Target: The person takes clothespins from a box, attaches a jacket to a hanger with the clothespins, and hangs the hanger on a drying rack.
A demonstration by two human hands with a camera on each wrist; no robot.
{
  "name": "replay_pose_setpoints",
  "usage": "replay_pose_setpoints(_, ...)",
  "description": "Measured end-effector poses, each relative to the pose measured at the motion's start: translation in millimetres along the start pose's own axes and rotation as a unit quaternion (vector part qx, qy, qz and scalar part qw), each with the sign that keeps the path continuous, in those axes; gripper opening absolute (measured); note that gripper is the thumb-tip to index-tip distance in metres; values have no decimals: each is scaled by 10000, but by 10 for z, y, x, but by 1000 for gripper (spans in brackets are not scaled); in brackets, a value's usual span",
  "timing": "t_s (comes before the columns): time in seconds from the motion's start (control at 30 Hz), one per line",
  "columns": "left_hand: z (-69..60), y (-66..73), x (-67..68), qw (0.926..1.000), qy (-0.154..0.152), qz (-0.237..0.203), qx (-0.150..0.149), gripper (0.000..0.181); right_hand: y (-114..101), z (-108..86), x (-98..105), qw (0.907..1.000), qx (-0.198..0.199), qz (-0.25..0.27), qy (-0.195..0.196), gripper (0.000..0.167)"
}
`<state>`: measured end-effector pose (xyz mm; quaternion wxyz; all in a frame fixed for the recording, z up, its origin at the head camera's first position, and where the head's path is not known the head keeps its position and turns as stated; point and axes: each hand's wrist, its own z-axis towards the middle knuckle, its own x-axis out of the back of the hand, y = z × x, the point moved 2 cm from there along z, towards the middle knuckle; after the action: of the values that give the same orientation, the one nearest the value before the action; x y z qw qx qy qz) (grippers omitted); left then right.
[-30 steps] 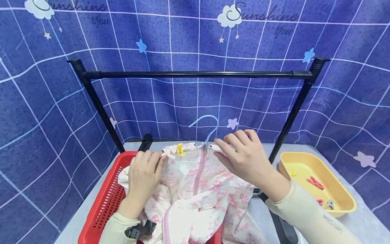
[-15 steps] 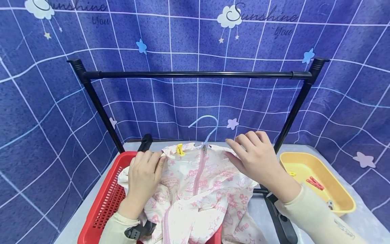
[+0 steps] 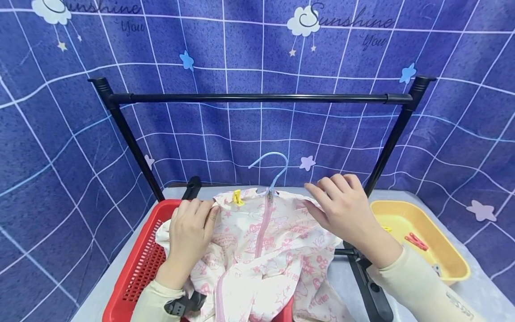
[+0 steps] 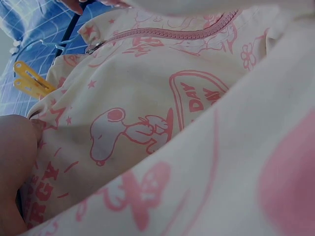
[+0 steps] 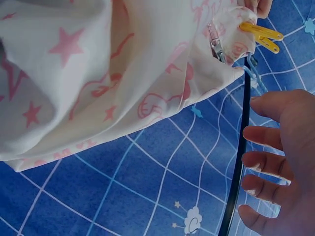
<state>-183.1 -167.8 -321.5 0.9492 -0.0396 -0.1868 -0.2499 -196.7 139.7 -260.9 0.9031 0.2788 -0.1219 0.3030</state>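
A white zip jacket [image 3: 277, 223] with pink print lies bunched over the red basket, its collar toward the rack. The light blue hook of a clothes hanger [image 3: 274, 153] rises from the neck opening. One yellow clothespin [image 3: 238, 197] is clipped at the left shoulder, and also shows in the left wrist view. My left hand [image 3: 189, 237] pinches the jacket's left shoulder between thumb and fingers. Over the right shoulder is my right hand [image 3: 342, 210]; in the right wrist view its fingers [image 5: 266, 164] are spread and apart from the cloth.
Behind the jacket stands a black rack with a horizontal bar [image 3: 257, 98]. The red basket [image 3: 132, 264] is under the cloth at left. A yellow tray [image 3: 446, 241] at right holds red and yellow clothespins. A blue grid curtain [image 3: 257, 53] hangs behind.
My right hand has moved rightward from near the hanger's neck to over the jacket's right shoulder. The left hand, jacket and hanger have hardly moved.
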Motion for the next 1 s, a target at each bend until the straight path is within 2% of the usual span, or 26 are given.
replay_pose_setpoints(0.2, -13, 3, -1, 10000, -45, 2, 31, 44, 37, -45, -6, 9999, -18, 92, 134, 29)
replay_pose_setpoints(0.63, -24, -1, -13, 10000, -17, -23, 14, 44, 109, -140, -6, 9999, -154, 17, -36, 36)
replay_pose_setpoints(1.0, -14, -8, -6, 10000, -55, -9, 43, 44, 190, -253, -16, 9980, -361, -227, -474, 39)
